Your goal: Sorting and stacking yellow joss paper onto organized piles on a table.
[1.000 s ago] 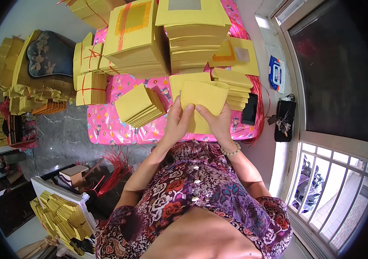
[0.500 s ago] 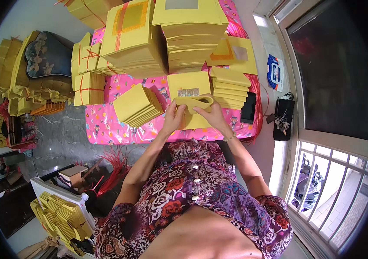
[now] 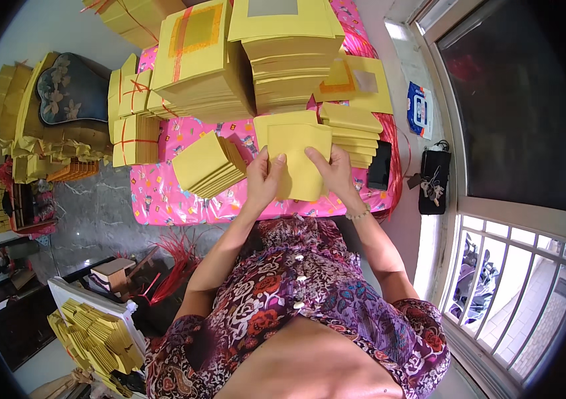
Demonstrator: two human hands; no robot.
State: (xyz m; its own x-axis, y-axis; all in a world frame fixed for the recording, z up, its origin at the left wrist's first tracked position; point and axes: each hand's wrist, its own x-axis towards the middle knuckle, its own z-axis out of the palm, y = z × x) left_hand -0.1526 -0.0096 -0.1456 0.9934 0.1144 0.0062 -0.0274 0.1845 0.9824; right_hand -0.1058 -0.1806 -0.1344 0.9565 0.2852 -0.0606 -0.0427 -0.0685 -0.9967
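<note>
A plain yellow sheet of paper point(image 3: 301, 139) lies flat between my two hands, over a second yellow sheet point(image 3: 271, 120) whose top edge shows behind it. My left hand point(image 3: 267, 174) pinches its left side, thumb on top. On the right side, my right hand point(image 3: 333, 170) grips it the same way, thumb on the front; the fingers beneath are mostly hidden. To the left rests a fanned pile of folded yellow paper point(image 3: 208, 165). Close beyond my right hand sits another pile of folded yellow paper point(image 3: 356, 130).
Tall yellow paper stacks point(image 3: 289, 63) fill the back of the table, with red-tied bundles point(image 3: 135, 139) at left. A pink patterned cover point(image 3: 156, 199) lies beneath. A black phone point(image 3: 380, 165) and red strings point(image 3: 399, 149) are at right, beside a barred window point(image 3: 515, 292).
The yellow paper was curled over in a loop at its top; now it is spread flat and hides the silver patch behind it. My hands have moved slightly apart.
</note>
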